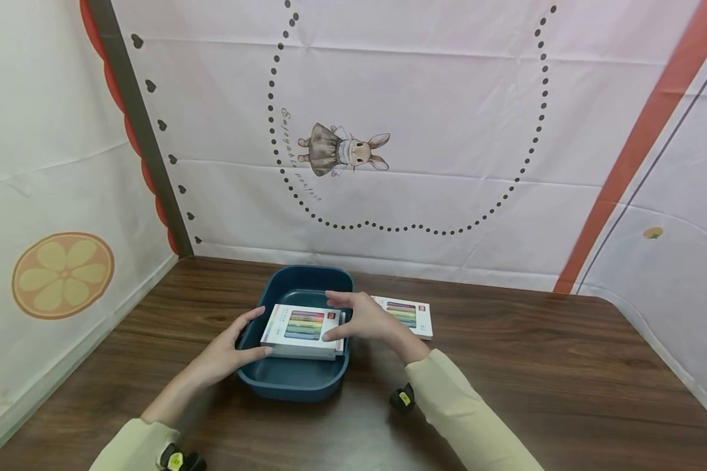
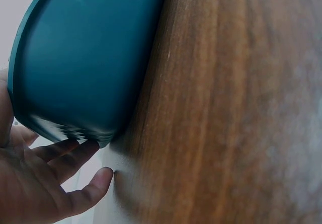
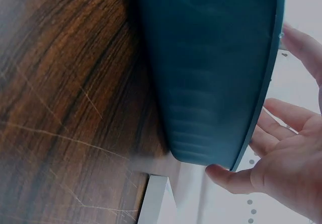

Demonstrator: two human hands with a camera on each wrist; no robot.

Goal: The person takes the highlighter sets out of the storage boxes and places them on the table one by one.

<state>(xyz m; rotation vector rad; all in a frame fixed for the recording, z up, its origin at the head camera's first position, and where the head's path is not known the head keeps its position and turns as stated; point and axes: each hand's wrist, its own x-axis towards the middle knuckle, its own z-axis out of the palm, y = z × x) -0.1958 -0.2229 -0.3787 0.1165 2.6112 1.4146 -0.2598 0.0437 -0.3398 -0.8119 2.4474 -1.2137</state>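
A dark blue plastic bin sits on the table with white boxes stacked inside. The top box shows a row of coloured sticks on its front. My left hand is spread at the bin's left rim, its thumb reaching inward by the box; in the left wrist view its other fingers touch the bin's outer wall. Over the right rim reaches my right hand, thumb near the box's right side and fingers extended above the bin. Contact between the right fingertips and the box cannot be told.
A similar white box lies flat on the brown wooden table, just right of the bin. Behind the table hangs a printed cloth with a rabbit figure; another cloth side borders the left.
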